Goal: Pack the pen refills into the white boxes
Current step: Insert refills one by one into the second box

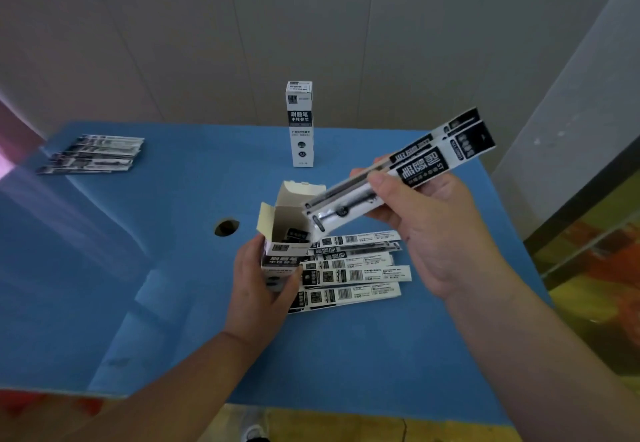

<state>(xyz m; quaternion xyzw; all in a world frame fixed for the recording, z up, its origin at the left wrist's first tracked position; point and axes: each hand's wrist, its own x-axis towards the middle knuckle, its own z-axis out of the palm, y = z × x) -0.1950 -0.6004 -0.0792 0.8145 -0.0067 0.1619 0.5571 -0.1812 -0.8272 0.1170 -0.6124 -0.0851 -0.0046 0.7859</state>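
Blue table (346, 355), L hand (258, 280) grips open box (285, 234), R hand (420, 223) pinches refill packs (398, 171)

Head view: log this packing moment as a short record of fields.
left hand: holds the open box upright, flaps up
right hand: pinches packaged refills, lower ends at the box mouth
inside open box: dark refill ends visible
loose refill packs: fanned on the blue table, right of the box
closed box: stands upright at the far edge
second pile: far left
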